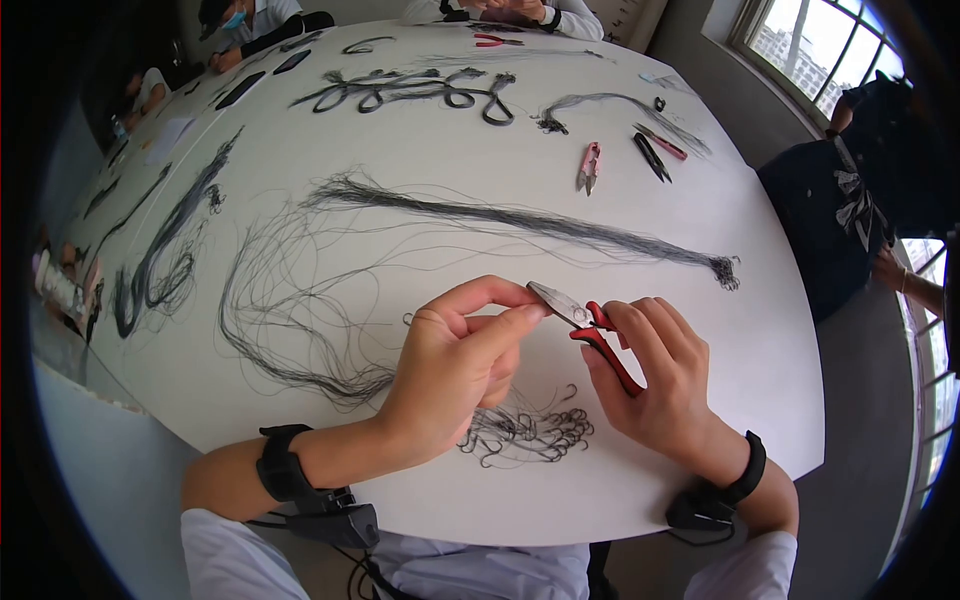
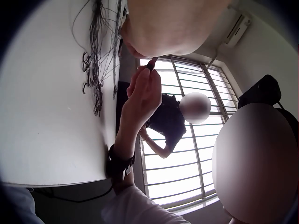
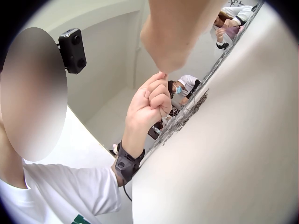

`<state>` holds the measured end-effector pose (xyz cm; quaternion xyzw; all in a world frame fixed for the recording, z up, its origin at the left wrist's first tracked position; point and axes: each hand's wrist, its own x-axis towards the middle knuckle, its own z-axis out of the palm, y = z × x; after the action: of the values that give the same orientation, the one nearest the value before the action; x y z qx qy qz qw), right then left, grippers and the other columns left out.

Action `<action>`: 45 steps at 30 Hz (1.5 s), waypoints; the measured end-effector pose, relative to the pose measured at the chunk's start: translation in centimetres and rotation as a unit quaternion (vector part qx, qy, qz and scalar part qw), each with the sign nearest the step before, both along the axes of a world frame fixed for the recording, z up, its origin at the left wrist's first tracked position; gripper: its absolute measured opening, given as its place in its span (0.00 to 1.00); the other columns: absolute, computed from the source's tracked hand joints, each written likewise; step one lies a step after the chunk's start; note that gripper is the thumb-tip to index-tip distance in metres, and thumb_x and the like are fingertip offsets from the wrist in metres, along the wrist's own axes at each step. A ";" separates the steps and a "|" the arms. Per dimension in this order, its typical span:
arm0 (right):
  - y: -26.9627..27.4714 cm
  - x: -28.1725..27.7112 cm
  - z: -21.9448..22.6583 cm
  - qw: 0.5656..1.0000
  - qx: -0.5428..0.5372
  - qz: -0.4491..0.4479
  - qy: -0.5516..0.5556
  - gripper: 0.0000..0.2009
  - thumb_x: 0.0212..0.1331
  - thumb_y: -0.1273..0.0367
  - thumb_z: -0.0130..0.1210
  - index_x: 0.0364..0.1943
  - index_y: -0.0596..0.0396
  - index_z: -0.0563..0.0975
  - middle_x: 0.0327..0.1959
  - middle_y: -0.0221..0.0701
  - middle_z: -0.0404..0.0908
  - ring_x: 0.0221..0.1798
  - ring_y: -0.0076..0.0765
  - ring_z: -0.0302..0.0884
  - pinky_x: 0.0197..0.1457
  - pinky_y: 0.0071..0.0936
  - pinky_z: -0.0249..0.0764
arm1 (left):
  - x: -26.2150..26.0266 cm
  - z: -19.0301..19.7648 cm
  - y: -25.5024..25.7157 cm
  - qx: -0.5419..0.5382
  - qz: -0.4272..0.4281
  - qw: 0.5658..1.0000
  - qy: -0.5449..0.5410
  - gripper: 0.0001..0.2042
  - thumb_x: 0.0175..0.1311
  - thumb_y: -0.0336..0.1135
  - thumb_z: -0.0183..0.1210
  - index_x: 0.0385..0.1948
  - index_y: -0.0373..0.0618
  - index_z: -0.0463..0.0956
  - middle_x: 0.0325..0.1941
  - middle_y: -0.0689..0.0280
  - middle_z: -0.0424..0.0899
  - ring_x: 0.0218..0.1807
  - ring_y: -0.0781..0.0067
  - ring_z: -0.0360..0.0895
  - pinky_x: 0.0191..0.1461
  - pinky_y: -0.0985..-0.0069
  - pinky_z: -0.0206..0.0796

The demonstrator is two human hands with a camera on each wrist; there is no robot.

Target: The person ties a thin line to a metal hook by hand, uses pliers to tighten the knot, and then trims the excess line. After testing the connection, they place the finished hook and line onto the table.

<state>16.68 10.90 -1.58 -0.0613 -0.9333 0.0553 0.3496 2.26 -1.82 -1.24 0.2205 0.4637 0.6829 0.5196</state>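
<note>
My right hand [image 1: 655,375] grips pliers [image 1: 612,362] with red and black handles, fingers wrapped around the handles. The metal nose points up and left, to the fingertips of my left hand [image 1: 450,365]. There the thumb and forefinger pinch a thin dark wire, mostly hidden by the fingers, and the other fingers are curled in. Below both hands lies a cluster of hooked wire ends [image 1: 545,435] on the table. From it a loose tangle of dark wires [image 1: 290,375] runs left, partly behind the left forearm. The right wrist view shows the left hand [image 3: 149,102] from the side.
A long wire bundle [image 1: 480,212] lies across the table [image 1: 700,420] beyond my hands. Pink snips [image 1: 590,167] and black snips [image 1: 652,157] lie at the back right. Another bundle [image 1: 180,220] is at left. People sit at the far side; a person in dark clothes [image 1: 850,200] stands at right.
</note>
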 end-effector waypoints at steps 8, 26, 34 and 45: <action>0.5 0.0 0.2 0.995 -0.092 0.027 0.011 0.10 0.45 0.73 0.60 0.33 0.61 0.74 0.21 0.31 0.72 0.21 0.30 0.67 0.20 0.26 0.61 | 0.2 0.1 0.2 -0.014 -0.010 1.000 0.009 0.04 0.67 0.32 0.47 0.36 0.45 0.67 0.09 0.79 0.53 0.10 0.90 0.43 0.14 0.84 0.34; 1.4 -0.2 0.4 0.971 -0.237 0.000 -0.037 0.09 0.53 0.70 0.56 0.32 0.64 0.76 0.18 0.34 0.73 0.19 0.24 0.62 0.22 0.22 0.59 | 0.0 0.1 1.0 -0.052 -0.009 0.998 -0.016 0.04 0.67 0.33 0.47 0.34 0.46 0.67 0.10 0.79 0.50 0.11 0.89 0.41 0.14 0.83 0.33; 2.8 -0.1 -0.7 0.953 -0.298 -0.050 -0.006 0.11 0.56 0.68 0.55 0.31 0.66 0.76 0.16 0.25 0.67 0.20 0.17 0.59 0.22 0.19 0.56 | -0.1 0.3 0.8 -0.048 -0.014 0.998 -0.025 0.03 0.67 0.32 0.47 0.35 0.45 0.67 0.10 0.79 0.50 0.10 0.88 0.40 0.14 0.83 0.32; 3.3 0.1 0.8 0.878 -0.470 -0.030 -0.086 0.13 0.57 0.63 0.54 0.35 0.62 0.73 0.24 0.26 0.71 0.28 0.19 0.64 0.32 0.19 0.62 | -1.3 0.8 -0.9 -0.038 -0.027 0.999 -0.012 0.04 0.67 0.32 0.47 0.37 0.45 0.68 0.09 0.79 0.48 0.10 0.89 0.39 0.14 0.82 0.32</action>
<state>16.73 14.22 -0.77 -0.2505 -0.8218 0.4714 0.1991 0.97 -2.72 -0.48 0.2051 0.4768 0.6529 0.5516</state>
